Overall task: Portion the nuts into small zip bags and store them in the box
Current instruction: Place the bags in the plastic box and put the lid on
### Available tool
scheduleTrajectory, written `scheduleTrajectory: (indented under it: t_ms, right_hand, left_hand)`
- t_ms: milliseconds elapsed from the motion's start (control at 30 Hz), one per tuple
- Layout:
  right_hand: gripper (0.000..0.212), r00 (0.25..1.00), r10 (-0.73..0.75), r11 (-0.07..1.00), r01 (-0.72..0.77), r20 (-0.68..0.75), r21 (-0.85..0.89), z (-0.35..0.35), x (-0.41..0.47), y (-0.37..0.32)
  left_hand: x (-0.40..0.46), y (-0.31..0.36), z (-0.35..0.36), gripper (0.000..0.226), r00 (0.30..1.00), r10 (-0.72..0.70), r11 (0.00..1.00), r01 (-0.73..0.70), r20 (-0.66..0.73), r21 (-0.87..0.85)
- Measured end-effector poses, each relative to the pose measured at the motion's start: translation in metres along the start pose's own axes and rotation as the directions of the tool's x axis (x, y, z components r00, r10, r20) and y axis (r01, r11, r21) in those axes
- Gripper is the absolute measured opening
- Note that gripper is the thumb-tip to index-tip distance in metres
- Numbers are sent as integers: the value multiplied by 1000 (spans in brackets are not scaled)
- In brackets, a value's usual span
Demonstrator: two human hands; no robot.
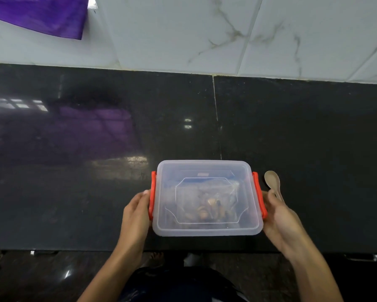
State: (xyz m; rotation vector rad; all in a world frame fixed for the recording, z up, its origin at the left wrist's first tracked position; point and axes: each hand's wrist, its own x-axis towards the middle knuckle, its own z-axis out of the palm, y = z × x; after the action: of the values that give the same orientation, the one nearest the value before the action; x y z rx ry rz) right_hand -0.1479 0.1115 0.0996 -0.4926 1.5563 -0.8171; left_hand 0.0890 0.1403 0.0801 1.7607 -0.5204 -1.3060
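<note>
The desk runs dark and glossy across your view, and the box sits on it close to its near edge, straight ahead of you and between your two hands. Its long axis lies left to right, parallel to that near edge, so the short ends with the orange latches face outward, one toward each hand. The lid is on, and through the clear plastic you can make out the zip bags with brown nuts inside, lying flat in the middle of the box (how many bags there are I cannot tell through the lid).

Your left hand is against the box's left end, fingers curled round the left latch with the thumb up near its top. Your right hand is at the box's right end, fingers and palm laid against the right latch, looking more like a press than a grip. Both hands are equally near, each touching its own end.

Just right of the box, partly behind your right fingertips, a small wooden spoon lies on the desk with its bowl pointing away from you.

By my reading the portioning is finished, and what remains is snapping both latches home, squeezing inward along the box's long axis
</note>
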Motion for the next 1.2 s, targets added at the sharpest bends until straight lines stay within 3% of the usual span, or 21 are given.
scheduleTrajectory:
  t_ms: [133,333,400,500,600,700,933,1200]
  right_hand:
    - [43,998,-39,999,40,57,-22,6,-8,1]
    - [25,986,-167,973,169,26,-160,11,5,-13]
    - [36,976,-213,938,215,36,-272,18,17,-29]
    - [45,952,-287,888,308,110,-342,40,46,-66]
    - [39,894,-389,806,446,220,-388,82,77,-118]
    - [40,847,-431,721,531,311,-446,128,115,-158]
    - [36,804,-413,560,595,428,-577,219,181,-209]
    - [41,818,-329,466,575,471,-673,254,224,-213]
  left_hand:
    - [0,2,-4,39,996,47,999,-48,73,4]
    - [10,13,-22,31,974,99,995,-98,201,-17]
    - [15,19,-30,30,964,126,992,-117,233,-51]
    - [25,31,-38,46,946,126,982,-76,298,-175]
    - [36,39,-34,15,953,54,974,15,299,-224]
    - [47,50,-16,11,946,5,965,81,325,-250]
    - [87,74,16,13,963,16,914,95,270,-395]
    - [110,80,22,12,976,-34,910,120,215,-396]
